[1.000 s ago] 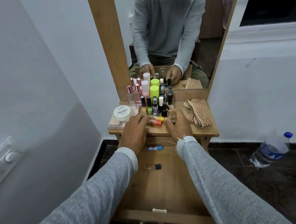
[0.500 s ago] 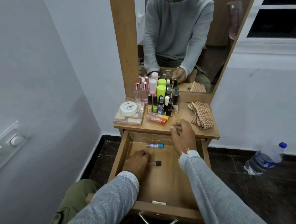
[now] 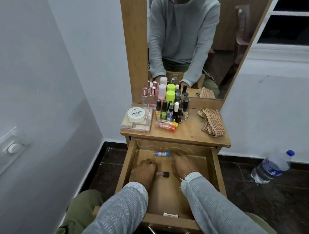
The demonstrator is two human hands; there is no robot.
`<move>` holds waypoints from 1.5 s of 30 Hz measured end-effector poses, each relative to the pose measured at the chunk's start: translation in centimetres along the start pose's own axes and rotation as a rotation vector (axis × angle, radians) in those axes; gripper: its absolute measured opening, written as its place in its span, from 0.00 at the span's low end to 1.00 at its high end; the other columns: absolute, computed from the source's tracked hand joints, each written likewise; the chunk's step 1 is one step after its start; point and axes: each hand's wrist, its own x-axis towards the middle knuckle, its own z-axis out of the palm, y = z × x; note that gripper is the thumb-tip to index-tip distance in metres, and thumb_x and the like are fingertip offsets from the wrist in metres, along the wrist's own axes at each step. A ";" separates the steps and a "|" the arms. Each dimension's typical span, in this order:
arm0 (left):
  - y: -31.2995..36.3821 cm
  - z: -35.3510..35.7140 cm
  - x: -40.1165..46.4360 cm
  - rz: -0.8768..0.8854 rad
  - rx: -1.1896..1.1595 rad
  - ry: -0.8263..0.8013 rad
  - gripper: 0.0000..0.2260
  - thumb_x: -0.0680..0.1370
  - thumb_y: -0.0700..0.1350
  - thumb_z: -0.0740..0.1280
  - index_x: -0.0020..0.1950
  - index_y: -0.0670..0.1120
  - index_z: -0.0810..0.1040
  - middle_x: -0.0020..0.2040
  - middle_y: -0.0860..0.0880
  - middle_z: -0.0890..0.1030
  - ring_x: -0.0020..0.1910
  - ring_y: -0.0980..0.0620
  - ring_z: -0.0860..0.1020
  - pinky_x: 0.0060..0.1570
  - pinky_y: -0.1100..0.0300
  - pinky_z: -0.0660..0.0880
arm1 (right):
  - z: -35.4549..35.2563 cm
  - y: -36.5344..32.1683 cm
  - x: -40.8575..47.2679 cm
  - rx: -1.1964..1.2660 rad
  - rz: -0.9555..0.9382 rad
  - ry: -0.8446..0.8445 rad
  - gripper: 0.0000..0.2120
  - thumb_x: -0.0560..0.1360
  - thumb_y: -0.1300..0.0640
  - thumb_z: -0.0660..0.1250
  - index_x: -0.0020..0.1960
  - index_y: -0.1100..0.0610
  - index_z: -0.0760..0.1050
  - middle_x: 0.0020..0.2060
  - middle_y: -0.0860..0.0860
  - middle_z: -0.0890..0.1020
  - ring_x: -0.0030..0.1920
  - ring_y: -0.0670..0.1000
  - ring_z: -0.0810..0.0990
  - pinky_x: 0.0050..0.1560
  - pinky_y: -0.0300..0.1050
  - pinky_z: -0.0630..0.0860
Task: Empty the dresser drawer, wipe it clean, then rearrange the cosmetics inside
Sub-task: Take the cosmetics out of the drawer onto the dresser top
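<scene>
The dresser drawer [image 3: 129, 161] stands pulled out, and both my hands are inside it. My left hand [image 3: 144, 170] has its fingers curled at the clear end of a small bottle with a black cap [image 3: 163, 174] lying on the drawer floor. My right hand [image 3: 182, 166] reaches toward the back, its blurred fingertips beside a blue lip balm tube [image 3: 162, 154]. On the dresser top [image 3: 190, 133] stand several nail polish bottles [image 3: 169, 112], pink perfume bottles [image 3: 150, 98], a white nail polish tub [image 3: 136, 114] on a clear palette, and two orange tubes [image 3: 165, 125].
A checked cloth [image 3: 212, 123] lies crumpled at the right of the dresser top. The mirror [image 3: 187, 48] rises behind the cosmetics. A water bottle [image 3: 271, 167] lies on the dark floor to the right. A white wall with a switch plate [image 3: 10, 148] closes in on the left.
My right hand has come down from the dresser top into the drawer, toward the blue tube. My left hand stays at the small black-capped bottle.
</scene>
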 end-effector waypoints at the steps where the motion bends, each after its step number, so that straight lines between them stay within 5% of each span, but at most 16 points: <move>1: -0.1 0.0 0.0 -0.001 -0.010 -0.001 0.15 0.79 0.40 0.65 0.65 0.46 0.72 0.64 0.46 0.73 0.63 0.47 0.73 0.62 0.50 0.74 | 0.1 -0.1 0.4 -0.024 0.003 -0.011 0.26 0.75 0.63 0.60 0.71 0.49 0.62 0.69 0.52 0.67 0.57 0.58 0.78 0.53 0.50 0.77; 13: -0.5 -0.3 0.2 -0.006 -0.080 -0.020 0.13 0.80 0.39 0.62 0.64 0.46 0.74 0.63 0.45 0.73 0.63 0.46 0.72 0.61 0.49 0.74 | 0.3 -0.9 1.0 -0.080 0.058 0.020 0.15 0.75 0.61 0.64 0.62 0.54 0.70 0.62 0.54 0.72 0.54 0.57 0.78 0.52 0.51 0.78; 19: -0.6 -0.4 0.2 -0.015 -0.081 -0.022 0.12 0.80 0.39 0.62 0.63 0.46 0.74 0.64 0.45 0.73 0.63 0.46 0.72 0.61 0.49 0.73 | -2.0 -1.2 -0.8 0.026 -0.112 0.182 0.14 0.77 0.51 0.64 0.62 0.52 0.72 0.58 0.48 0.73 0.52 0.48 0.76 0.49 0.40 0.76; 24: -0.6 -0.4 0.1 -0.015 -0.158 0.013 0.12 0.79 0.41 0.64 0.62 0.48 0.75 0.62 0.48 0.75 0.61 0.48 0.74 0.61 0.50 0.74 | -5.1 -0.2 -2.4 0.110 -0.244 0.288 0.12 0.75 0.52 0.67 0.58 0.53 0.74 0.54 0.49 0.75 0.46 0.44 0.75 0.44 0.36 0.76; 31: -0.6 -2.4 -1.0 -0.063 -0.401 0.344 0.07 0.79 0.48 0.65 0.55 0.51 0.79 0.56 0.51 0.79 0.54 0.52 0.77 0.55 0.58 0.75 | -7.6 1.5 -1.7 0.223 -0.198 0.505 0.11 0.72 0.57 0.72 0.52 0.58 0.78 0.45 0.47 0.74 0.41 0.45 0.72 0.39 0.30 0.68; 34: -0.9 -5.1 -1.2 -0.098 -0.494 0.502 0.05 0.77 0.50 0.68 0.52 0.53 0.79 0.53 0.54 0.79 0.51 0.53 0.78 0.52 0.55 0.78 | -7.9 1.4 -1.1 0.265 -0.173 0.538 0.10 0.71 0.58 0.73 0.51 0.59 0.78 0.44 0.49 0.75 0.40 0.46 0.73 0.40 0.35 0.71; 38: -1.5 -10.4 0.2 -0.132 -0.422 0.650 0.09 0.77 0.51 0.68 0.54 0.49 0.80 0.53 0.50 0.80 0.51 0.50 0.77 0.51 0.53 0.78 | -7.9 0.5 -1.0 0.320 -0.159 0.562 0.10 0.71 0.58 0.74 0.50 0.58 0.78 0.42 0.48 0.75 0.37 0.42 0.73 0.38 0.28 0.67; 45: -2.3 -13.6 3.0 -0.193 -0.262 0.605 0.14 0.77 0.51 0.67 0.61 0.48 0.79 0.57 0.49 0.80 0.54 0.50 0.77 0.50 0.56 0.75 | -7.7 -2.3 -0.8 0.440 -0.154 0.615 0.08 0.71 0.58 0.73 0.48 0.54 0.77 0.43 0.48 0.77 0.37 0.47 0.78 0.35 0.38 0.76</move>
